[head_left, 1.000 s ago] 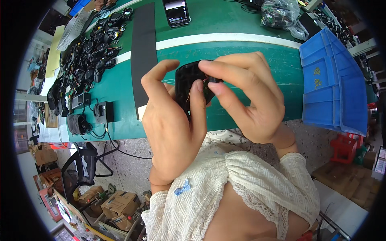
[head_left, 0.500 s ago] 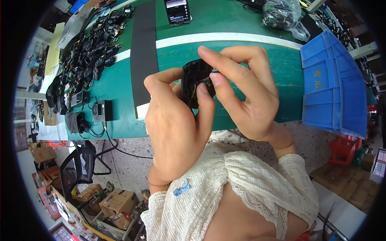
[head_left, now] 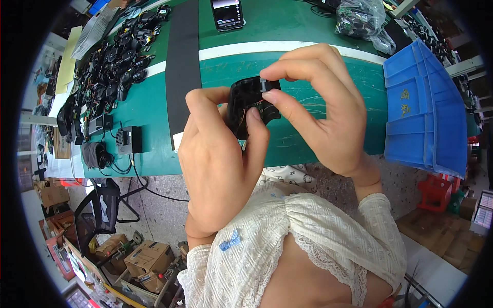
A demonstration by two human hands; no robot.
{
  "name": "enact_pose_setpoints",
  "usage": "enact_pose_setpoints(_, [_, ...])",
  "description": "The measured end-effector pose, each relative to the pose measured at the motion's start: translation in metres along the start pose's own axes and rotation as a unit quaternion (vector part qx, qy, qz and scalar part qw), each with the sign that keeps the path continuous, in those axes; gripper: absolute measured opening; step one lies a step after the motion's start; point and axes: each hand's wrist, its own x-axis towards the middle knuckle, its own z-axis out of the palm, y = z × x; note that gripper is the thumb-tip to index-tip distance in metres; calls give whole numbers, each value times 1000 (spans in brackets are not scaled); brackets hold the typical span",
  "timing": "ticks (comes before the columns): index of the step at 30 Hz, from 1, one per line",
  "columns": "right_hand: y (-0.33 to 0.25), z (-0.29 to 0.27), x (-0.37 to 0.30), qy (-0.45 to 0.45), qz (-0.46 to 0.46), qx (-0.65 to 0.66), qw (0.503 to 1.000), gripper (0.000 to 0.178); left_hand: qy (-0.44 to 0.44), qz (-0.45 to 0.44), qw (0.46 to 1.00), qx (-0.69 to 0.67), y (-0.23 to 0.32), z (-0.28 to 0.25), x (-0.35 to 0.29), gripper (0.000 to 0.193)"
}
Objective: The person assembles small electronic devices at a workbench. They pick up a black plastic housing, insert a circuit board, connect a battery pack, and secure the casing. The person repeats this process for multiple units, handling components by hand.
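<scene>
My left hand (head_left: 218, 154) is closed around a black plastic housing (head_left: 240, 100), held above the green bench with its hollow inner side showing. Thin wires and part of a circuit board are visible inside it, next to my left thumb. My right hand (head_left: 331, 110) is in a pinch at the housing's upper right edge. Between its thumb and index fingertip is a small grey piece (head_left: 264, 85) at that edge. Whether the piece is fixed to the housing or loose, I cannot tell.
A heap of black parts with wires (head_left: 115, 66) covers the bench's left. A black strip (head_left: 183, 66) runs across it, with a phone (head_left: 227, 15) beyond. A small black box with cables (head_left: 128, 140) sits at the near left edge. Right are a blue bin (head_left: 423, 110) and bagged parts (head_left: 359, 18).
My right hand has drawn slightly right, its fingertips now parted around the small grey piece, which shows more clearly. My left hand has shifted slightly left and the housing has turned a little.
</scene>
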Motion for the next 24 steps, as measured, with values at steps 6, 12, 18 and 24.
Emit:
enact_pose_setpoints(6, [-1,-2,6,-11,-49,-36,998,20,-6,34,998,62,-1,-5,2,24])
enact_pose_setpoints(12, [-2,0,7,-6,-60,-42,997,20,16,53,995,87,2,-2,2,24])
enact_pose_setpoints(18, [-4,-2,7,-14,-40,-30,999,19,19,68,994,88,1,-3,1,24])
enact_pose_setpoints(24, [-5,-10,11,-79,-7,-9,997,19,2,77,993,86,-1,-4,0,23])
